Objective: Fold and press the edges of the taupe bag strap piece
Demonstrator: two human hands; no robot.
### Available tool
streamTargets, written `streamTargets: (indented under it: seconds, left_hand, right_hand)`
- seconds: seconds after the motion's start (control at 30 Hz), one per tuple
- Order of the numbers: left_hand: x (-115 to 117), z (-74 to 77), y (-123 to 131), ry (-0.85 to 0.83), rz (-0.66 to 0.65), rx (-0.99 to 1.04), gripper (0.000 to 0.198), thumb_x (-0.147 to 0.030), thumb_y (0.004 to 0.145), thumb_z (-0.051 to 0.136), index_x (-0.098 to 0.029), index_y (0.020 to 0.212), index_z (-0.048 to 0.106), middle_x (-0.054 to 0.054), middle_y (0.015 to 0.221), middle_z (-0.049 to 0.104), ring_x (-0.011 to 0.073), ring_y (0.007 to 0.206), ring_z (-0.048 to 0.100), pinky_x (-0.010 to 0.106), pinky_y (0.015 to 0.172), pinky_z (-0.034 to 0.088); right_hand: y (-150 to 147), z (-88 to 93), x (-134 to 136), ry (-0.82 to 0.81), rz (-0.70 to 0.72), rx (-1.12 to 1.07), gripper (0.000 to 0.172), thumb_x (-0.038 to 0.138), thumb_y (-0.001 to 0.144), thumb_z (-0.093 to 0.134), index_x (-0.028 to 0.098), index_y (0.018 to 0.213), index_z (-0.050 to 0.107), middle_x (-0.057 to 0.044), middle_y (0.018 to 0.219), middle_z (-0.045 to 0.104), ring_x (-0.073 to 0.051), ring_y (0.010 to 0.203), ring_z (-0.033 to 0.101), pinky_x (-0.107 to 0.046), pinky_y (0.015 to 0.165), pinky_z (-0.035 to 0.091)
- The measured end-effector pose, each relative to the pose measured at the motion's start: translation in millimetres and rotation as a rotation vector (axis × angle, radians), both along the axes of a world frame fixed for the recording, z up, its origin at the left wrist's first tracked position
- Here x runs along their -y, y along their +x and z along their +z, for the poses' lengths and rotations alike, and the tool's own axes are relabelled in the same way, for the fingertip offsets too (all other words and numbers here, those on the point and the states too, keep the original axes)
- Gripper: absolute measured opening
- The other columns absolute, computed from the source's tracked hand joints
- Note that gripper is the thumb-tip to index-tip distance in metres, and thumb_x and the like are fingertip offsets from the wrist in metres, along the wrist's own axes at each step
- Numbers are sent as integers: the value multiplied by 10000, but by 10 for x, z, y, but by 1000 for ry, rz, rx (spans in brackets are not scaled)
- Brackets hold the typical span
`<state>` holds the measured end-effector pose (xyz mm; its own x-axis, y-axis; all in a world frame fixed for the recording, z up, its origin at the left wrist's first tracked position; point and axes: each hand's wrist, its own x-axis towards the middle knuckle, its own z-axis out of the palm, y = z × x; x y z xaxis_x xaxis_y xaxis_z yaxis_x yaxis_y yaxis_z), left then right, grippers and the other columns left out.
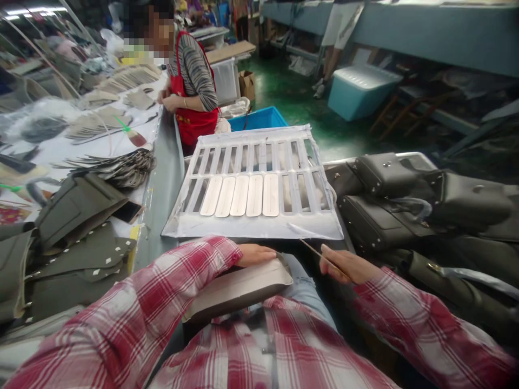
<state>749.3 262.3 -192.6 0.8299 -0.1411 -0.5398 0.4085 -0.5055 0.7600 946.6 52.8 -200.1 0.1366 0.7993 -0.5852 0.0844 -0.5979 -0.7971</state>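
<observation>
My left hand (257,255) lies with its fingers stretched out along the far edge of a grey bag part (243,283), which rests across my lap with its pale side up. The thumb of that hand is hidden. Closed around a thin stick (316,251) is my right hand (343,265), to the right of the bag part and apart from it. The stick points up and left toward the near edge of a white slotted rack (259,226). Several pale rounded strips (240,195) lie side by side on this rack.
Dark grey bags (385,216) are piled at my right. On the left table sit grey bag panels (81,216), stacked pieces (117,167) and a bottle with a green tip (135,138). A co-worker in a red apron (190,108) stands beyond, near a blue bin (263,119).
</observation>
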Motion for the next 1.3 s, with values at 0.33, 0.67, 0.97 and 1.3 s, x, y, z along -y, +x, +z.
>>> streamTargets:
  seconds: [0.33, 0.67, 0.97, 1.3]
  left_hand:
    - [614, 227, -170, 532, 115, 149, 971, -613, 672, 616, -76, 1403, 269, 174, 1455, 306, 318, 1304, 332, 432, 1078, 276]
    - [881, 84, -208, 806, 193, 249, 955, -354, 626, 637, -69, 1419, 187, 145, 1378, 402, 287, 1153, 436, 429, 981, 349]
    - [842, 93, -198, 752, 190, 245, 1010, -319, 621, 655, -129, 1443, 100, 141, 1367, 391, 289, 1138, 435, 431, 963, 344]
    - [784, 65, -243, 803, 157, 267, 963, -380, 702, 660, -181, 1449, 87, 193, 1388, 336, 325, 1184, 405, 447, 994, 305]
  right_hand:
    - [-319, -191, 260, -83, 238, -377, 497, 593, 729, 577, 175, 939, 410, -41, 703, 637, -140, 416, 575, -177, 330, 347]
    - [-324, -6, -143, 3, 363, -105, 224, 371, 780, 559, 180, 836, 458, 17, 466, 582, -140, 287, 496, -166, 249, 312]
    - [-310, -53, -245, -45, 414, -9, 202, 367, 823, 517, 180, 870, 458, 21, 494, 579, -109, 273, 470, -148, 241, 291]
    - [-379, -195, -257, -45, 320, -97, 260, 441, 821, 526, 193, 894, 506, 13, 508, 590, -119, 292, 492, -174, 237, 356]
